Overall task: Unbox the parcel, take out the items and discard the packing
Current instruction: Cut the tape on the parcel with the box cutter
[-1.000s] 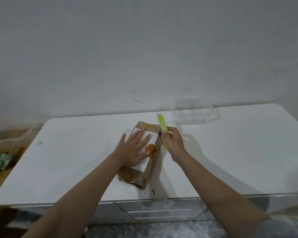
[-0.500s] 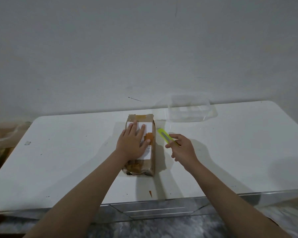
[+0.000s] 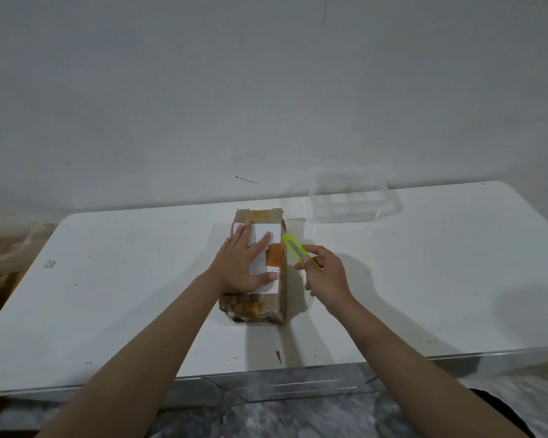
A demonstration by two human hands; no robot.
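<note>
Parcel (image 3: 279,298) mid-table (image 3: 124,295); container (image 3: 351,203) behind-right; cutter (image 3: 293,248) right.

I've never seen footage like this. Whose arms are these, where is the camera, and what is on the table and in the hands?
There is no machine here: these are a person's two bare arms. The single picture comes from a wide-angle camera worn on the person's head, looking forward and down, so the arms reach in from the bottom edge.

On the white table lies a brown taped parcel with a white label. The left hand rests flat on top of it, fingers spread, holding it still. The right hand pinches a yellow-green box cutter, whose tip points at the parcel's right edge; whether it touches is not clear. The parcel looks unopened.

Behind, near the wall, sits a clear plastic container. A small orange scrap lies near the table's front edge.
</note>
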